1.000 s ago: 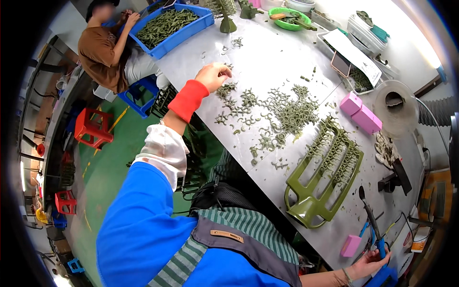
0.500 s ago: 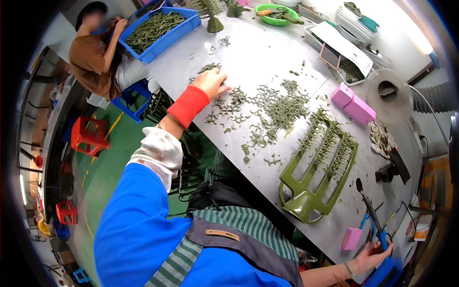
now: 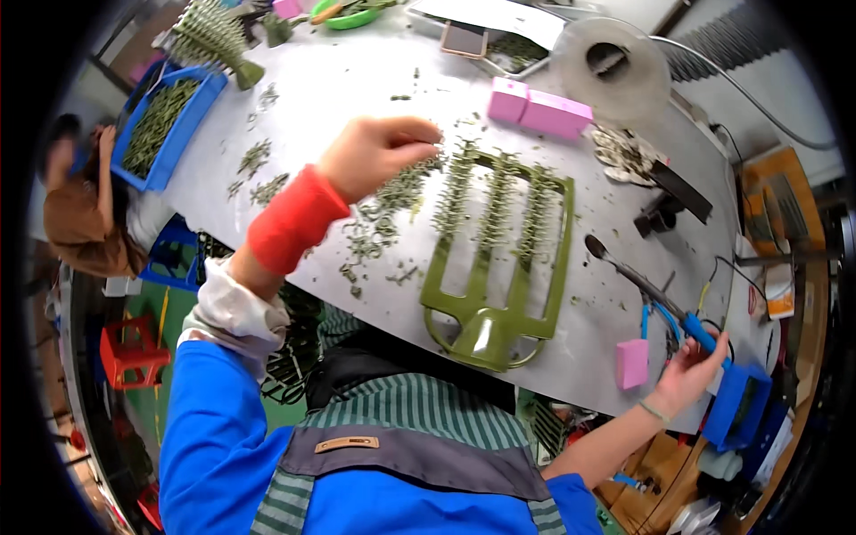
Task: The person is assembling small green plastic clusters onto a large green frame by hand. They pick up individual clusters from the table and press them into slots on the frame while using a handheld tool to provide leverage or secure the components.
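Note:
My left hand [image 3: 376,159], with a red wristband, hovers over a pile of small curled green pieces [image 3: 392,201]. Its fingers are pinched together; whatever is between them is too blurred to make out. Just right of it lies a green wax-like frame [image 3: 493,332] with long bars, each lined with many small green pieces. At the right table edge, my right hand [image 3: 687,373] is closed on the blue handle of a hot wax tool [image 3: 655,292]. The tool's dark spoon-shaped tip points toward the frame and is apart from it.
Pink blocks [image 3: 542,111] lie behind the frame, and another pink block [image 3: 632,363] sits near my right hand. A black stand [image 3: 667,203] and a grey suction hood [image 3: 615,76] stand at right. Far left, a person sits by a blue crate [image 3: 183,134] of green pieces.
The view has turned right. My left hand has come from the scattered pieces toward the frame, and its fingers have gone from spread to pinched. My right hand keeps hold of the tool.

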A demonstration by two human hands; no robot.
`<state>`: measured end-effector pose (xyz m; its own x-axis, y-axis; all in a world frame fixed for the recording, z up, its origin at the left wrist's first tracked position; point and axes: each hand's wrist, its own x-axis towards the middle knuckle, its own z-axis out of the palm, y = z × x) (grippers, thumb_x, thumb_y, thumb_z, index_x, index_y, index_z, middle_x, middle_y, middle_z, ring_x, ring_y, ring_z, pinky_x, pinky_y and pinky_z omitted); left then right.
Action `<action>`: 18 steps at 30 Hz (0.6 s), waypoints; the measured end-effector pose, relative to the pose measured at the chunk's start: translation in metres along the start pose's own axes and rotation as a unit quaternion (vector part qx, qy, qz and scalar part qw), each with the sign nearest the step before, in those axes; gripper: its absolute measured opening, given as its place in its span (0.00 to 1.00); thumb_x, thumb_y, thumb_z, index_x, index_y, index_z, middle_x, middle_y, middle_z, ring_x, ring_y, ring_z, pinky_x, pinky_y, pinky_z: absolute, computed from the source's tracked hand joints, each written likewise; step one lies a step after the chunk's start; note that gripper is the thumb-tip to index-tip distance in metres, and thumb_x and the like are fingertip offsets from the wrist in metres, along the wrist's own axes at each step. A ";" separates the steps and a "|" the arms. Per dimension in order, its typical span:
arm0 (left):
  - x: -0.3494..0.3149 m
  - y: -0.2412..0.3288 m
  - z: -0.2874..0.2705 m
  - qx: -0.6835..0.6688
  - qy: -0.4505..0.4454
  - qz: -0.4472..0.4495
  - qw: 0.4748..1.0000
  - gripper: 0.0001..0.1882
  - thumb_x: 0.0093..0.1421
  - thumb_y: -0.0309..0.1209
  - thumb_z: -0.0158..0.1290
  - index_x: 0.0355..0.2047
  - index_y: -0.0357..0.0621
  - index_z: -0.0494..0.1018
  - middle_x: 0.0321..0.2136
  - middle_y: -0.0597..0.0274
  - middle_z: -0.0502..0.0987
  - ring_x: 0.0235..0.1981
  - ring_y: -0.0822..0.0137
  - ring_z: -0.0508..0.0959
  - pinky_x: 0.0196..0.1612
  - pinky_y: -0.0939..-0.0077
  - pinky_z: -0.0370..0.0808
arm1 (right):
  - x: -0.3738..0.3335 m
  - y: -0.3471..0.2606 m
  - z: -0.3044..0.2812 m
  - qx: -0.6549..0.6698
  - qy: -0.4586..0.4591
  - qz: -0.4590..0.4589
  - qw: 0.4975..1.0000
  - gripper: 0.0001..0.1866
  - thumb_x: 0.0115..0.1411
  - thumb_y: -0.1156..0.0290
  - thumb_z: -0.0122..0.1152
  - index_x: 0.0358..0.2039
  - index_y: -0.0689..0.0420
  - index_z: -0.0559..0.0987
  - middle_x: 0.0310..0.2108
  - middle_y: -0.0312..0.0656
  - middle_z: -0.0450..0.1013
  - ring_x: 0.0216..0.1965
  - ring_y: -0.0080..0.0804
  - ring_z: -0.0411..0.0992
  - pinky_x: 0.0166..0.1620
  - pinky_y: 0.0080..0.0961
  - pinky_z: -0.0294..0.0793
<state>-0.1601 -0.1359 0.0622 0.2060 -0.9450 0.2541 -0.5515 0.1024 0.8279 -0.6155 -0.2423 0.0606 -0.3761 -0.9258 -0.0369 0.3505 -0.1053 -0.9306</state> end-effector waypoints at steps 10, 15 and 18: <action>0.099 0.030 0.144 0.216 -0.073 0.177 0.957 0.08 0.51 0.31 0.59 0.33 0.46 0.77 0.28 0.63 0.78 0.35 0.63 0.75 0.40 0.70 0.73 | 0.021 0.036 0.042 -0.051 -0.023 -0.032 0.998 0.16 0.58 0.60 0.59 0.26 0.62 0.75 0.20 0.39 0.72 0.17 0.23 0.71 0.22 0.14 0.72; 0.111 0.028 0.160 0.284 -0.101 0.168 0.939 0.06 0.52 0.32 0.58 0.31 0.50 0.77 0.28 0.69 0.76 0.38 0.65 0.72 0.46 0.68 0.67 | 0.027 0.048 0.052 -0.036 -0.022 -0.017 0.999 0.16 0.59 0.62 0.59 0.26 0.64 0.74 0.21 0.40 0.72 0.17 0.24 0.71 0.22 0.15 0.73; 0.115 0.020 0.165 0.310 -0.114 0.175 0.928 0.06 0.52 0.33 0.58 0.31 0.51 0.77 0.27 0.70 0.76 0.37 0.67 0.72 0.46 0.69 0.65 | 0.029 0.053 0.056 -0.032 -0.027 -0.010 0.999 0.17 0.59 0.61 0.58 0.26 0.64 0.74 0.20 0.40 0.72 0.17 0.25 0.72 0.22 0.15 0.74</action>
<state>-0.2807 -0.2938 0.0260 -0.2110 -0.9361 0.2814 -0.9255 0.2839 0.2505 -0.5596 -0.2949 0.0312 -0.3360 -0.9418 0.0006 0.2861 -0.1027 -0.9527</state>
